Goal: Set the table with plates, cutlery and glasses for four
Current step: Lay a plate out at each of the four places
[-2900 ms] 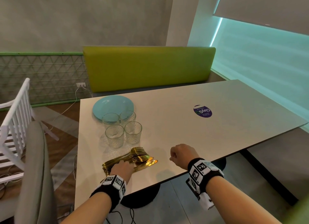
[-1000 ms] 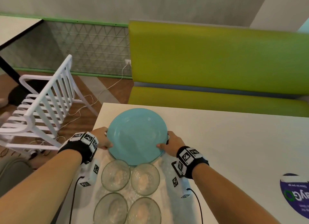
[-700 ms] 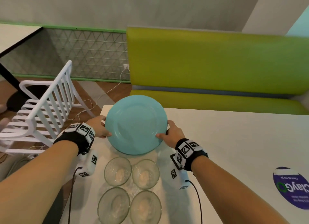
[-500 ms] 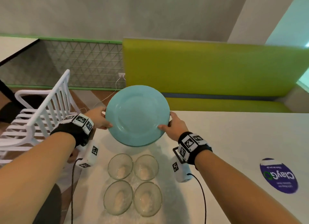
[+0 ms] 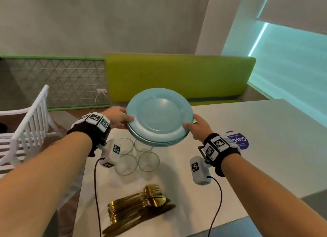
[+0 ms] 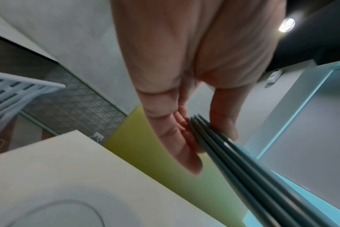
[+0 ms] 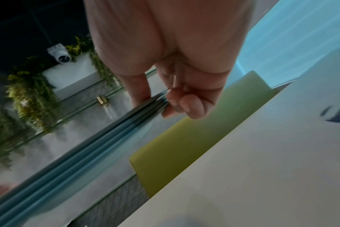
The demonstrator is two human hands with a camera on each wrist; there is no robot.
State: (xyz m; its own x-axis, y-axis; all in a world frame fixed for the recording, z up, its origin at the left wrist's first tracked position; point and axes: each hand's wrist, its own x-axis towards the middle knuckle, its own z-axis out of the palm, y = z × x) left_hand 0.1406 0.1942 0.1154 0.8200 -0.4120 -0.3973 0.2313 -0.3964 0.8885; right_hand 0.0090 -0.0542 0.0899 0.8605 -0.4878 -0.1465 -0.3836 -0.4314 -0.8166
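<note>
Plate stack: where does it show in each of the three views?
Head: plate stack at centre, held between left hand and right hand.
Left wrist: edges, lower right.
Right wrist: edges, lower left.
Shared landmark: green bench back.

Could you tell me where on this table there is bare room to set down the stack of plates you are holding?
The table is bare past the round purple sticker out to its far right edge, and in the strip between sticker and near edge. The left end is crowded: four glasses sit under the plates, with gold cutlery nearer you.
</note>
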